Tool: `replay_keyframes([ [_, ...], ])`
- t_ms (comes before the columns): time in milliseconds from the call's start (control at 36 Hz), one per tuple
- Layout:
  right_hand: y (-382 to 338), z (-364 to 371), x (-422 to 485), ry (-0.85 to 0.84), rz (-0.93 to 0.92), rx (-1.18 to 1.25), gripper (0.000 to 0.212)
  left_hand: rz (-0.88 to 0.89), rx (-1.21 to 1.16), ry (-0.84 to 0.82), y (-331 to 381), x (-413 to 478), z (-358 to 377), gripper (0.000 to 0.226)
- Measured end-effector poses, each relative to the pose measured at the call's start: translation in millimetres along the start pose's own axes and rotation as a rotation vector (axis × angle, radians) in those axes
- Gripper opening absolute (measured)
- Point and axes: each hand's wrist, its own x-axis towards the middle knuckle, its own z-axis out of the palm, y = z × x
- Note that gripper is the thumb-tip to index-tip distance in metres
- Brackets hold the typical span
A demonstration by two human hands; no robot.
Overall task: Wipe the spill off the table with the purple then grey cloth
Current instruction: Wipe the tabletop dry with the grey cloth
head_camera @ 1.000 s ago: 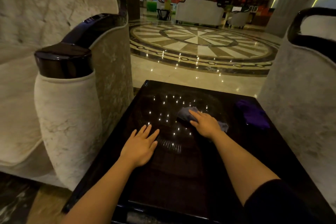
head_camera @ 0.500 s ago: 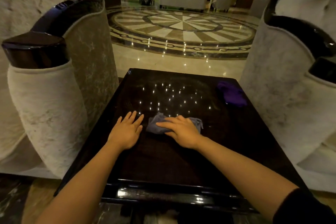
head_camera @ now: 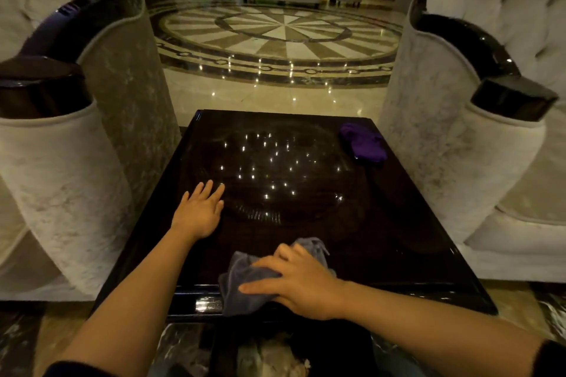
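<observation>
Compared with half a second ago, the right hand and the grey cloth are sitting much nearer the person, now at the table's near edge rather than mid-surface just below the reflected lights. A fold of the cloth is hanging over that edge. The camera is also looking from further back, so more of the near rim and the floor below it is showing.

Right hand is lying palm down on the grey cloth, fingers spread and flattened, pressing it against the top rather than clenching it. Left hand is resting flat on the bare table left of centre, fingers released and slightly splayed, gripping nothing; it is in much the same spot as before, and the two hands are now well apart.

Purple cloth is lying bunched at the far right corner of the table, untouched, same place as earlier.

Table surface is dark and glossy, mirroring small ceiling lights; whether any wet spill is remaining on it is hard to tell in this dim light.

No containers are showing. Pale upholstered armchairs are flanking the table on both sides.
</observation>
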Motion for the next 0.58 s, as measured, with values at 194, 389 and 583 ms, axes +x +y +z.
replay_keyframes([
  [194, 6, -26, -5, 0.012, -0.015, 0.086, 0.036, -0.012, -0.023, 0.016, 1, 2, 2, 0.049],
  [389, 82, -74, 19, 0.271, 0.390, 0.008, 0.042, -0.020, -0.027, 0.036, 0, 3, 6, 0.049],
  [583, 168, -71, 13, 0.224, 0.751, -0.117, 0.047, -0.017, -0.013, 0.047, -1, 2, 7, 0.049],
])
